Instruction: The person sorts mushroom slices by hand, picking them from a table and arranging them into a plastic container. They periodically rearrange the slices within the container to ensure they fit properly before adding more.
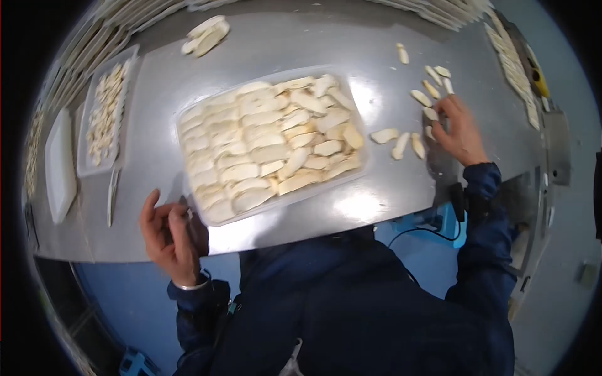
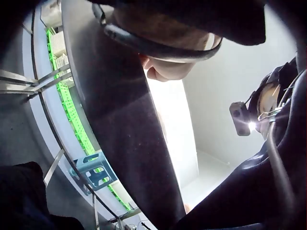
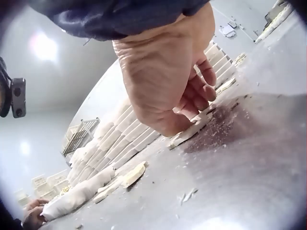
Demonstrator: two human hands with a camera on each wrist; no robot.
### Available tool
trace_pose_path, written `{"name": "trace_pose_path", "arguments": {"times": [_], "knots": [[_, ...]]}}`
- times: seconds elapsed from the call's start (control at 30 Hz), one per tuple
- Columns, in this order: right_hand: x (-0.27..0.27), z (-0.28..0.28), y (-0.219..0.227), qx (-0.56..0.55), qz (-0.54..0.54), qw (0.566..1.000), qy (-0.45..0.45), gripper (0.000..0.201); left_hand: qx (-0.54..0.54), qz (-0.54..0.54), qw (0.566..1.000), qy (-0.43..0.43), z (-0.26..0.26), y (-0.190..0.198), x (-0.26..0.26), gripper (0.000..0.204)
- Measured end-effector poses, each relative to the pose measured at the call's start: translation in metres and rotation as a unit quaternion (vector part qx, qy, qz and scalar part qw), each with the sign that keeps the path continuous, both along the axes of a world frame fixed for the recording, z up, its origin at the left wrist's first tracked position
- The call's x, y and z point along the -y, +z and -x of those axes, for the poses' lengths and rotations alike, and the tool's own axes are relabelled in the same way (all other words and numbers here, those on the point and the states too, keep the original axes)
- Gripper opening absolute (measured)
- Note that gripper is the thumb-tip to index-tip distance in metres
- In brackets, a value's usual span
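A clear plastic tray on the metal table holds overlapping rows of pale slices that look like mushroom. Off its right side, several loose mushroom slices lie scattered on the metal. Among these is my right hand, palm down. In the right wrist view its thumb and curled fingers pinch one mushroom slice low at the tabletop. My left hand hovers at the table's front edge beside the tray's near left corner, fingers loosely bent and holding nothing. The left wrist view shows only part of that hand.
At the left stand a smaller tray of chopped pieces, a white block-like container and a knife. A small pile of slices lies at the back. Stacked trays line the far left; a blue stool is below the table.
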State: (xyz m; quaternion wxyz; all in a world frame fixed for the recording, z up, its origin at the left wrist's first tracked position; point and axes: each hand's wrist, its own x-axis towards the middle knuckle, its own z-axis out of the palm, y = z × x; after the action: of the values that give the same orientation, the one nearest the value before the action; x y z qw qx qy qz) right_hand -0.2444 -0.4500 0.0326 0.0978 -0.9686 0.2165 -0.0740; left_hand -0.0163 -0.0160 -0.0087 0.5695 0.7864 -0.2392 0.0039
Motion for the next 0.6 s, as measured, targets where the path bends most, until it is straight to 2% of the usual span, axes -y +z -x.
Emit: {"name": "trace_pose_path", "arguments": {"times": [0.13,0.27,0.37,0.47,0.6], "knots": [[-0.045,-0.032,0.021,0.075,0.046,0.996,0.021,0.022,0.025,-0.016,1.0,0.001,-0.001,0.004,0.003,0.038],[-0.125,-0.076,0.044,0.137,0.062,0.971,0.184,0.025,0.025,-0.022,0.999,0.014,-0.001,0.005,0.003,0.036],[-0.165,-0.101,0.034,0.136,0.003,0.956,0.259,0.03,0.022,-0.014,1.0,0.018,0.001,0.006,0.004,0.036],[-0.18,-0.115,0.019,0.118,-0.024,0.952,0.283,0.027,0.014,-0.005,1.0,0.012,0.001,0.006,0.002,0.036],[-0.185,-0.125,0.011,0.132,-0.001,0.95,0.282,0.026,0.012,0.006,1.0,0.002,0.0,0.003,0.0,0.037]]}}
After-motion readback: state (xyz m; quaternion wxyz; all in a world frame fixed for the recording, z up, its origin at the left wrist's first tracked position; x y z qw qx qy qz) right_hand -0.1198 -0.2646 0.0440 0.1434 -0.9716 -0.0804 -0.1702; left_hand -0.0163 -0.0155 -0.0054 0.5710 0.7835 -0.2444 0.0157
